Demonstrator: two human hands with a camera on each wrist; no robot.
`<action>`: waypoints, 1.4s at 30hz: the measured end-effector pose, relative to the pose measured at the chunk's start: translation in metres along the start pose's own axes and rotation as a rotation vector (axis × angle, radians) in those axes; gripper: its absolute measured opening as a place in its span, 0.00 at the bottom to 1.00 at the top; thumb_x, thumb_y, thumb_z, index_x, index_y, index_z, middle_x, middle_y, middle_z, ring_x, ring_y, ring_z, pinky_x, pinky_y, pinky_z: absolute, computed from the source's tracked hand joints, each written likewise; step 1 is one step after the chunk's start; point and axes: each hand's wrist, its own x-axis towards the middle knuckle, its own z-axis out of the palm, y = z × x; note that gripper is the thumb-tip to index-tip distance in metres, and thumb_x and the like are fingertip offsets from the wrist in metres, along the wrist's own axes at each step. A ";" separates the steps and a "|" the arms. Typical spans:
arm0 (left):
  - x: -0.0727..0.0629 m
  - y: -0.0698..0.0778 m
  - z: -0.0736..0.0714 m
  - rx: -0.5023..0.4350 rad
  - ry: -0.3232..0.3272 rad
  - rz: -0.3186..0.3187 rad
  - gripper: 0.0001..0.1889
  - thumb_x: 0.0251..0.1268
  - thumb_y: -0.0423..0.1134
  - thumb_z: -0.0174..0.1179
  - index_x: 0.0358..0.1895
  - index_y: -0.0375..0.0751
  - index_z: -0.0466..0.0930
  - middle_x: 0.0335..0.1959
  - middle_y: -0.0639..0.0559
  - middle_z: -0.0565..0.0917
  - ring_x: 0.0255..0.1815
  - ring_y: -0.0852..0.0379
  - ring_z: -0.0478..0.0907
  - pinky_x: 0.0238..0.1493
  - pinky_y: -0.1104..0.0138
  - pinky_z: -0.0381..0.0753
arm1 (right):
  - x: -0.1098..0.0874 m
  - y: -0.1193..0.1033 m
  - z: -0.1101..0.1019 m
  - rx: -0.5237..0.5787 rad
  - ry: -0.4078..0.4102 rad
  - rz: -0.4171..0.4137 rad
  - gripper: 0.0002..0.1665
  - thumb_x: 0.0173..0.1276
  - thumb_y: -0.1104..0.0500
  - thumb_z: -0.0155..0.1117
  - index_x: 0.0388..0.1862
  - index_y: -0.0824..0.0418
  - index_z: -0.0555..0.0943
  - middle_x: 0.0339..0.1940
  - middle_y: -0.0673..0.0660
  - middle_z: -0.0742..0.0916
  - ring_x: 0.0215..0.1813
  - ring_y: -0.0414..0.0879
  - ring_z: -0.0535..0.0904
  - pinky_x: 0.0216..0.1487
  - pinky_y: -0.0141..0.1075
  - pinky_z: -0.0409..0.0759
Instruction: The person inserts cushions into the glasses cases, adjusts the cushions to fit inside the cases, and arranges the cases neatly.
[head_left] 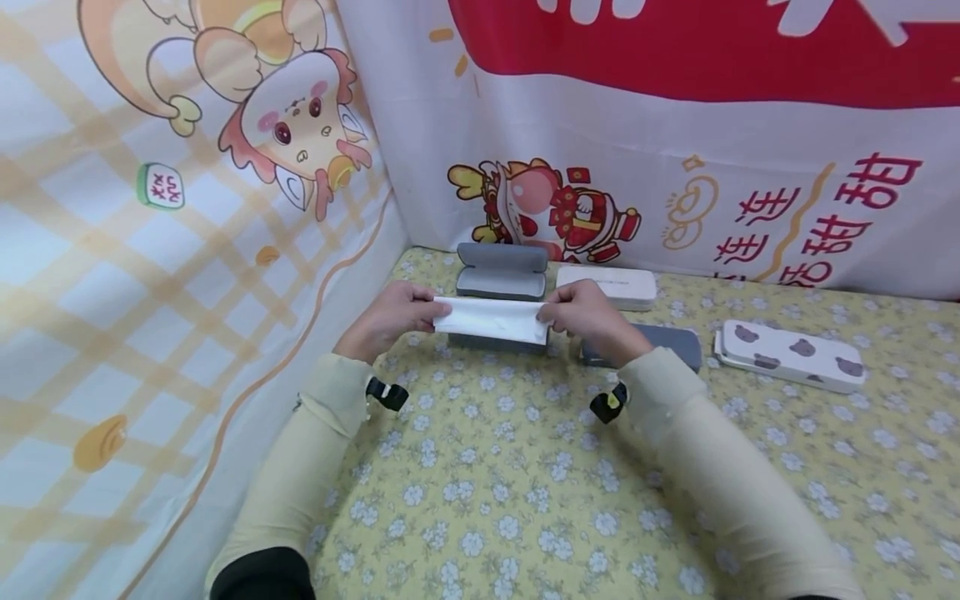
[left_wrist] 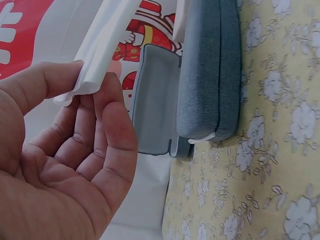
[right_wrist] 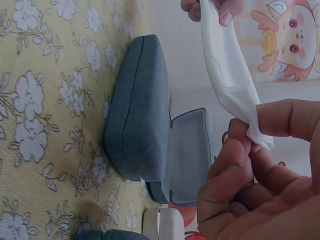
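Observation:
A thin white folded cloth [head_left: 491, 321] is stretched level between both hands; whether it is fabric or tissue I cannot tell. My left hand [head_left: 393, 318] pinches its left end between thumb and fingers. At the other end, my right hand [head_left: 588, 318] pinches it the same way, and the cloth is bunched there in the right wrist view. Below the cloth lies a closed blue-grey glasses case [left_wrist: 207, 70], mostly hidden in the head view. Just behind that stands a grey glasses case [head_left: 501, 282] with its lid raised.
To the right are a white case [head_left: 607, 286], a dark blue-grey case [head_left: 671, 343] partly behind the right wrist, and a white case with brown bear prints [head_left: 791, 357]. A flowered cloth [head_left: 510, 483] covers the table. Printed fabric walls [head_left: 225, 275] rise at the left and back.

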 end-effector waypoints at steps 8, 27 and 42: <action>0.015 0.005 -0.002 -0.004 0.033 0.014 0.11 0.67 0.34 0.67 0.44 0.28 0.82 0.47 0.39 0.80 0.34 0.50 0.81 0.38 0.61 0.84 | 0.008 -0.007 -0.003 0.084 0.004 0.037 0.09 0.68 0.62 0.66 0.34 0.70 0.84 0.30 0.58 0.82 0.31 0.50 0.73 0.29 0.37 0.71; 0.050 0.000 -0.001 -0.047 0.122 0.014 0.09 0.65 0.34 0.69 0.39 0.29 0.83 0.38 0.41 0.83 0.32 0.49 0.81 0.38 0.60 0.83 | 0.039 -0.004 -0.013 0.108 0.046 0.012 0.18 0.68 0.61 0.68 0.21 0.69 0.77 0.26 0.60 0.81 0.24 0.48 0.67 0.28 0.38 0.71; 0.076 -0.006 0.000 -0.089 0.187 -0.008 0.11 0.66 0.35 0.69 0.41 0.29 0.82 0.34 0.44 0.82 0.31 0.51 0.79 0.39 0.60 0.83 | 0.071 0.007 -0.013 -0.007 0.106 0.022 0.14 0.70 0.58 0.70 0.31 0.69 0.84 0.28 0.57 0.81 0.29 0.48 0.72 0.34 0.40 0.76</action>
